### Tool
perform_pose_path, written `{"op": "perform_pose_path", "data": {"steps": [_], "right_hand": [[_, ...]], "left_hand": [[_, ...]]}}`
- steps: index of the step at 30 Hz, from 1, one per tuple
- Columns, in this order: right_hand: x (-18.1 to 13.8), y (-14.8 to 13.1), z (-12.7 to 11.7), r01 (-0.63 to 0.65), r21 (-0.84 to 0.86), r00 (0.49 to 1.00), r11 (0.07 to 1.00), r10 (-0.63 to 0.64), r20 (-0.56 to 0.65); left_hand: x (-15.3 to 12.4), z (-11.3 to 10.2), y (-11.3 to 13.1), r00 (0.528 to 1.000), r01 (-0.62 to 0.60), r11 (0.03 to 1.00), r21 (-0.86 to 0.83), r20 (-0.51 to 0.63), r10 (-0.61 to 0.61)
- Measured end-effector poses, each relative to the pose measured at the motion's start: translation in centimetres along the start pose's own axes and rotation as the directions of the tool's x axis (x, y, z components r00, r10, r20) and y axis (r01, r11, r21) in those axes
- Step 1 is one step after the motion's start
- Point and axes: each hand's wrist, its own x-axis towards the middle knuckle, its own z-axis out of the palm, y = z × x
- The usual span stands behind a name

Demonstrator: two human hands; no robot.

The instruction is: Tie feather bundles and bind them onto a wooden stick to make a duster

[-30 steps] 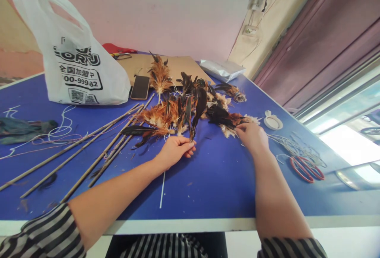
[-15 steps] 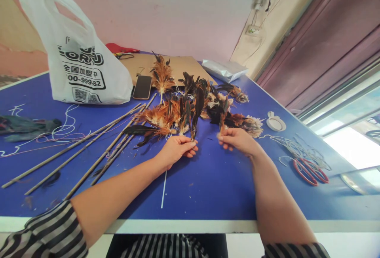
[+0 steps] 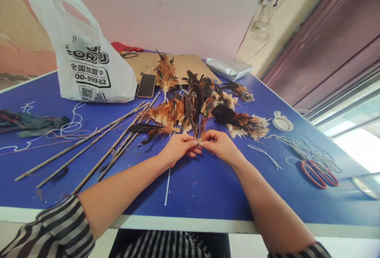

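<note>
hands: two. left hand (image 3: 178, 148) and right hand (image 3: 222, 146) meet at the fingertips, both pinching the quill ends of one feather bunch (image 3: 196, 111)
feather bunch: glossy black plus rusty fluff, upright mid blue table (image 3: 208, 183), right by the loose feather pile (image 3: 246, 124)
sticks: about six thin, straight wooden sticks (image 3: 89, 152)
extras: one crinkly white bag (image 3: 92, 64), one flat phone (image 3: 146, 85), one pair of red-looped scissors (image 3: 319, 173)

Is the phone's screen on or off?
Off: the phone lies flat beside the white bag, its screen dark with nothing lit.
</note>
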Motion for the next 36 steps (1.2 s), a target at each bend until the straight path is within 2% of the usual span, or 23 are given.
{"op": "perform_pose_path", "data": {"steps": [9,19,27,30,33,36], "right_hand": [[0.0,0.0,-0.3,-0.02,0.034,0.999,0.999,0.019,0.026],[0.2,0.0,0.4,0.056,0.009,0.995,0.998,-0.055,-0.082],[0.2,0.0,1.5,0.093,0.016,0.976,0.996,-0.088,-0.197],[0.0,-0.3,1.3,0.054,0.065,0.989,0.996,-0.044,-0.14],[-0.2,-0.6,0.7,0.003,0.036,0.998,0.999,-0.001,-0.067],[-0.2,-0.7,0.2,0.015,0.0,0.997,1.0,-0.015,-0.076]], "left_hand": [[0.0,-0.1,-0.2,0.997,-0.071,0.995,0.068,0.046,0.068],[0.0,-0.1,-0.1,0.984,-0.175,0.949,0.261,0.005,0.179],[0.1,-0.4,0.0,0.98,-0.175,0.957,0.231,-0.049,0.191],[0.1,-0.4,0.1,0.981,-0.167,0.959,0.23,-0.057,0.185],[0.1,-0.4,0.0,0.984,-0.155,0.961,0.228,-0.051,0.171],[0.2,-0.4,-0.2,0.985,-0.152,0.958,0.242,-0.047,0.168]]}}
